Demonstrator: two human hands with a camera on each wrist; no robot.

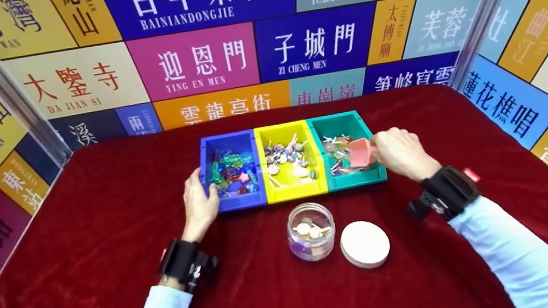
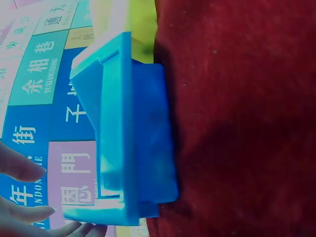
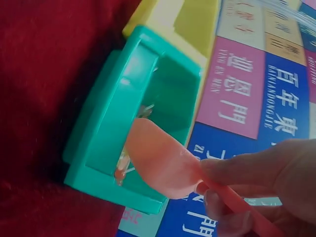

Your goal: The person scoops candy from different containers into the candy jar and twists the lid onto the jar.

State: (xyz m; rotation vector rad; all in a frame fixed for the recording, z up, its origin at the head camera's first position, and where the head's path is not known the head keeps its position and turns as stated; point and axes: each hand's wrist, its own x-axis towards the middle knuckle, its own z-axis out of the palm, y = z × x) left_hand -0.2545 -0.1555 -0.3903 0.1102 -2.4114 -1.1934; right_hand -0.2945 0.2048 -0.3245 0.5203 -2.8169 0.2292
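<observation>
Your wall (image 1: 205,63) shows BAINIANDONGJIE, YING EN MEN, ZI CHENG MEN, DA JIAN SI and LIAN HUA SHAN, all under larger Chinese lettering. A dark red cloth (image 1: 108,253) spreads before you, with clear posts (image 1: 11,76) rising at either side. Your right hand (image 1: 404,152) is clamped on the pink scoop (image 1: 359,153), its bowl at the green bin (image 1: 358,179). Your left hand (image 1: 199,203), fingers apart, touches the end of the blue bin (image 1: 238,202). The yellow bin (image 1: 296,191) sits between them; nearer you, a jar (image 1: 313,249) stands beside its white lid (image 1: 365,243).
</observation>
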